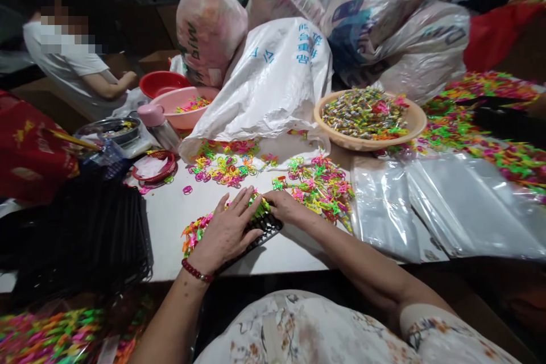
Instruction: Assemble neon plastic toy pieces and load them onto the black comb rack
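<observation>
A black slotted tray [269, 227] lies slanted near the table's front edge, with small bright plastic pieces [197, 232] in rows along it. My left hand [226, 230], a dark red bead bracelet at its wrist, rests over the tray with fingers stretched and apart. At the tray's right end is my right hand [286, 208], its fingers curled together against the pieces; whatever they pinch is hidden. Just beyond it spreads a loose heap of colourful plastic pieces [324, 187]. Small coloured rings [228, 172] are scattered farther back, by a white sack's mouth.
Stacked black trays [102, 227] stand at left. A white woven sack [273, 79] lies behind, beside a peach basin [413, 128] of small wrapped items. Clear plastic bags [384, 210] lie at right. A pink-lidded bottle [156, 122] and a person in white [72, 68] are at back left.
</observation>
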The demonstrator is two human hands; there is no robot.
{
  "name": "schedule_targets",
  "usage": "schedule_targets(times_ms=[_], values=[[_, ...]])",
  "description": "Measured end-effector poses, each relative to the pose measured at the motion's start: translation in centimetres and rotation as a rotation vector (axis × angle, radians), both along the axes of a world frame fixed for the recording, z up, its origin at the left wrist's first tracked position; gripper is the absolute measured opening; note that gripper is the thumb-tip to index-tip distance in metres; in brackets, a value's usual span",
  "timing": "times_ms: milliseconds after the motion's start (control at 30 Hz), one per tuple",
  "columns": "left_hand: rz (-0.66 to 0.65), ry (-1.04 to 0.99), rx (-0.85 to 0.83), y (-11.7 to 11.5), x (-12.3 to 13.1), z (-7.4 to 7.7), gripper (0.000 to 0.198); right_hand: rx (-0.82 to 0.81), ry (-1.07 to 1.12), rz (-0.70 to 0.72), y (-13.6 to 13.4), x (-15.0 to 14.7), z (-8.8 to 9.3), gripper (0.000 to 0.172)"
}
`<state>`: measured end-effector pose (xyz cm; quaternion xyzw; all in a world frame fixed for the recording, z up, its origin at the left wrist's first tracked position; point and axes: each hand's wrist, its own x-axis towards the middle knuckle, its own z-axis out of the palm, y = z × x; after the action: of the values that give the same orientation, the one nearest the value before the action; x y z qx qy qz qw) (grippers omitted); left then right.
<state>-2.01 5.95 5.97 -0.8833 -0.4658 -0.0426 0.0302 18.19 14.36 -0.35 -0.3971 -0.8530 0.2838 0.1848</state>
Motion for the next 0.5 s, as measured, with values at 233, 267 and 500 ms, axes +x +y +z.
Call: schedule_targets(times_ms=[233, 267, 500], values=[[-0.017, -0.034, 0.051, 0.6, 1.3, 0.8, 0.059, 0.283, -0.352, -0.296, 1.2, 4.4, 2.4, 0.019], [-0.029, -0.04, 0.043, 0.9, 1.4, 0.6, 0.058, 0.277, -0.41, -0.312, 1.5, 4.5, 2.4, 0.02], [-0.044, -0.045, -0.023, 1.4, 1.5, 0.1, 0.044, 0.224, -0.442, -0.302, 2.8, 3.4, 1.2, 0.02]])
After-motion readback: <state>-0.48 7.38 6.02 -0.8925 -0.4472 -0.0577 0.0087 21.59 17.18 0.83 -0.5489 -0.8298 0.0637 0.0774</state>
